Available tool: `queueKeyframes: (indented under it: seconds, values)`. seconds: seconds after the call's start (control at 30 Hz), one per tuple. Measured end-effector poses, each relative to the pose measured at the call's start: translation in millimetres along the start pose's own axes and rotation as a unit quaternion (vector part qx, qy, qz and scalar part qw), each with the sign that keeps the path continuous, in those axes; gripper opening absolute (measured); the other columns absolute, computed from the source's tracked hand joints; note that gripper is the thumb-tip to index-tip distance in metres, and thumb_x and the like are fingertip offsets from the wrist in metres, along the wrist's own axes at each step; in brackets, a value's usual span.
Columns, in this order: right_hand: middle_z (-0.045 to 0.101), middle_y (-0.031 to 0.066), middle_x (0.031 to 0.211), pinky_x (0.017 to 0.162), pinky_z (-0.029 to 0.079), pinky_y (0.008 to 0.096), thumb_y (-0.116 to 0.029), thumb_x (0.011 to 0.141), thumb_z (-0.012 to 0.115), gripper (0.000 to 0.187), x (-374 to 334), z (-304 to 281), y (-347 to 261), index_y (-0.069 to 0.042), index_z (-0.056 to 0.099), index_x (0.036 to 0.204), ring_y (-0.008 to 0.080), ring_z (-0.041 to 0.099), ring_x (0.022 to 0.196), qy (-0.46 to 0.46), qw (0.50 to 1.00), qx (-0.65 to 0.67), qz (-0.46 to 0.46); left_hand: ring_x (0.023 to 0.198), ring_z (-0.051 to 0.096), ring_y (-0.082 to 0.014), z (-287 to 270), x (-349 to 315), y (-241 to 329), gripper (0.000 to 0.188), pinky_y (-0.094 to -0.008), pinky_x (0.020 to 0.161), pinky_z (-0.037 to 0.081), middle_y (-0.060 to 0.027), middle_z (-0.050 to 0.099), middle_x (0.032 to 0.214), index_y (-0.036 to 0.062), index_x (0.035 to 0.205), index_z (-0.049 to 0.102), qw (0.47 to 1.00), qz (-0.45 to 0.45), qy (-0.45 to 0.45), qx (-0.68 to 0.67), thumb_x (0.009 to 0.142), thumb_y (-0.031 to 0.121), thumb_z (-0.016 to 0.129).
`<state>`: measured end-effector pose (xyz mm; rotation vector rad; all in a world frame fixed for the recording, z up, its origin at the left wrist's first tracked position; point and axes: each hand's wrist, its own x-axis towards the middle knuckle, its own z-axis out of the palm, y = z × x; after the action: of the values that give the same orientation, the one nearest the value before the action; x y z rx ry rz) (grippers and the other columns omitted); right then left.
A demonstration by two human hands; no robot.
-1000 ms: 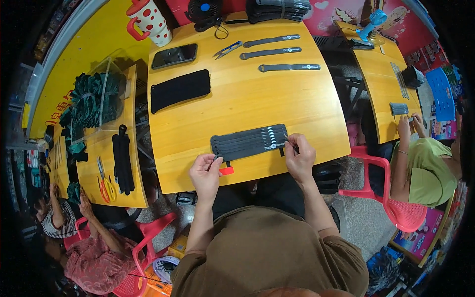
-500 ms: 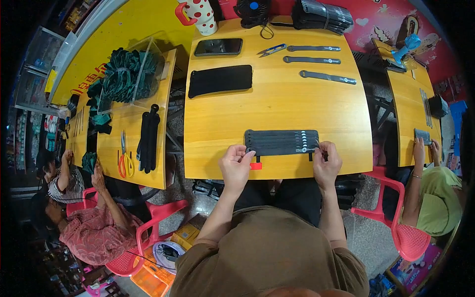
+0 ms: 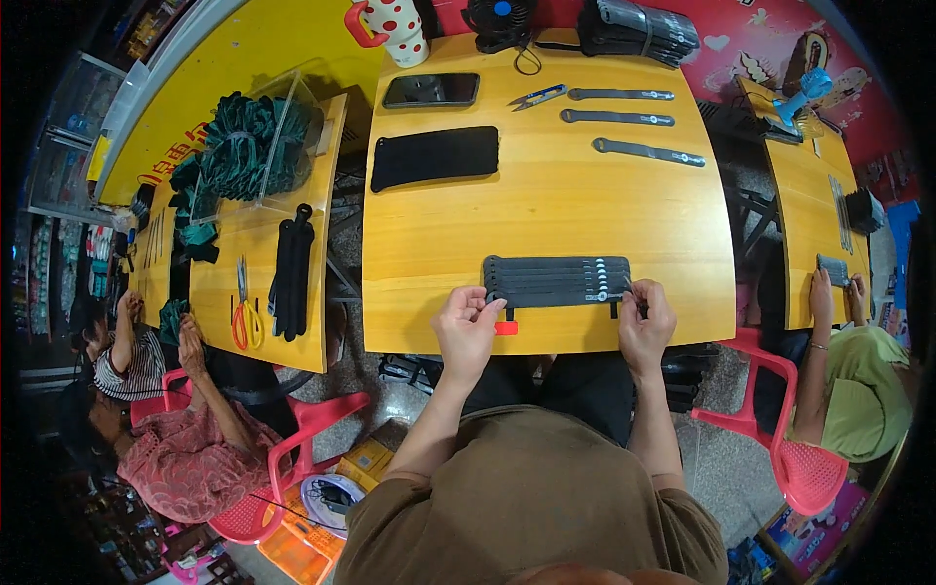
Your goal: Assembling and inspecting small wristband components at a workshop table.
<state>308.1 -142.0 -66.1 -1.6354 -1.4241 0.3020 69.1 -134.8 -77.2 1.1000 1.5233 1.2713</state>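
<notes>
A row of dark grey hook-and-loop straps (image 3: 546, 280) lies side by side at the near part of the table, their rounded ends at the left and pale printed marks towards the right. My left hand (image 3: 468, 327) pinches the near left corner of the row, thumb and fingers pressed together. At the near right corner, my right hand (image 3: 647, 322) is closed on the strap ends. Two short black tabs stick out below the row, and a small red tag (image 3: 506, 329) sits beside my left thumb. Part of the nearest strap is hidden by my fingers.
Three single grey straps (image 3: 621, 95) and blue thread snips (image 3: 538, 97) lie farther back. A black strap bundle (image 3: 436, 158), a phone (image 3: 431, 90), a dotted tumbler (image 3: 395, 34), a fan (image 3: 497, 21) and a rolled bundle (image 3: 639, 34) are also on the table. People work at both sides.
</notes>
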Motion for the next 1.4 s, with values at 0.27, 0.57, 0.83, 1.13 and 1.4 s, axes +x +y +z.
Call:
queueKeyframes:
  seconds: [0.27,0.57,0.83,1.13,1.4]
  values:
    - [0.055,0.0132,0.072,0.053,0.044,0.0332,0.007,0.078,0.063,0.014,-1.8,0.2,0.7,-0.002,0.057,0.088,0.0256,0.057,0.058,-0.002,1.0,0.0,0.008,0.061,0.051,-0.0021,0.4,0.2,7.6,0.024,-0.0167,0.052,0.041,0.0002,0.056,0.075,-0.0019,0.097,0.058,0.998,-0.009,-0.007,0.058,0.079,-0.004,0.073]
    - [0.055,0.0124,0.072,0.052,0.044,0.0339,0.006,0.078,0.063,0.014,-1.4,0.4,2.2,-0.003,0.057,0.088,0.0263,0.057,0.058,-0.001,1.0,-0.017,-0.001,0.054,0.058,-0.0068,-8.4,-2.4,9.9,0.023,-0.0184,0.04,0.041,-0.004,0.061,0.08,-0.0008,0.104,0.057,0.996,-0.072,-0.01,-0.049,0.084,0.0,0.069]
    - [0.056,0.0128,0.071,0.053,0.044,0.0349,0.004,0.078,0.063,0.014,-2.1,-2.0,1.8,-0.002,0.058,0.09,0.0275,0.058,0.058,0.001,1.0,-0.027,0.014,0.052,0.058,-0.0075,-4.6,-0.3,11.7,0.021,-0.0191,0.038,0.041,-0.005,0.061,0.081,0.0005,0.1,0.056,0.997,-0.071,-0.019,-0.03,0.084,0.0,0.069]
    - [0.061,0.0141,0.074,0.056,0.048,0.0372,0.002,0.078,0.063,0.015,-4.7,3.1,5.2,-0.004,0.059,0.091,0.0321,0.063,0.065,0.023,1.0,-0.021,-0.001,0.058,0.053,-0.004,-3.6,0.9,9.6,0.019,-0.0194,0.047,0.047,-0.0025,0.055,0.077,-0.0019,0.095,0.055,0.999,-0.04,0.004,-0.024,0.082,-0.008,0.067]
    - [0.061,0.0134,0.074,0.06,0.049,0.0308,0.007,0.076,0.062,0.018,-4.5,0.3,10.5,0.001,0.058,0.092,0.0223,0.061,0.063,0.039,0.999,0.004,0.005,0.058,0.053,-0.0044,-7.6,1.5,10.0,0.013,-0.0187,0.048,0.048,-0.0007,0.055,0.076,-0.002,0.093,0.056,0.997,-0.034,-0.023,-0.06,0.085,-0.004,0.066]
